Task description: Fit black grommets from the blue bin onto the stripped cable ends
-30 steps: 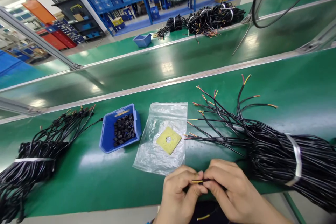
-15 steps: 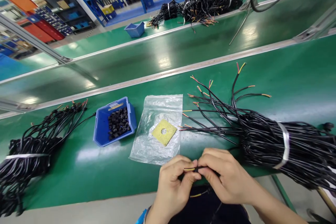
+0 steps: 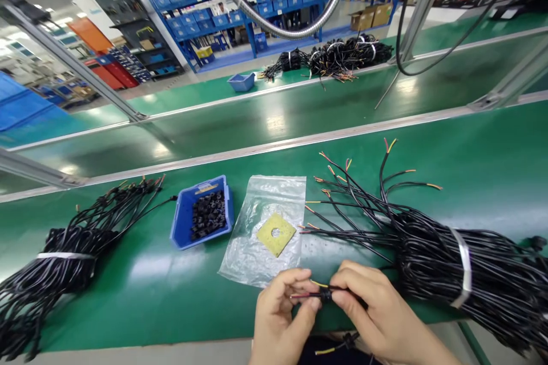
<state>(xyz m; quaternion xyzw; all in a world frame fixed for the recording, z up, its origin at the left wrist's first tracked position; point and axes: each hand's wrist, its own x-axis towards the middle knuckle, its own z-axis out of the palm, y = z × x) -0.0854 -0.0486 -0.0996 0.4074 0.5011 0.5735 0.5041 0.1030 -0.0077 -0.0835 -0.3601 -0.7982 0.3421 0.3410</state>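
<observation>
Above the bench's front edge, my right hand pinches a black cable near its stripped end. A yellow wire and a red wire fan out from that end toward the left. My left hand is curled round these wires, its thumb against a small black part on the cable and its index finger raised off the yellow wire. Whether the part is a grommet or a nut I cannot tell. Below my hands hangs another cable end with a yellow tip.
A blue bin of small black parts stands left of a clear plastic bag with a yellow square pad on it. Tied black cable bundles lie at right and left. A metal rail crosses behind.
My view has tilted up, showing more shelving. The left fingers have loosened from a tight pinch, and the red and yellow wires now show spread apart.
</observation>
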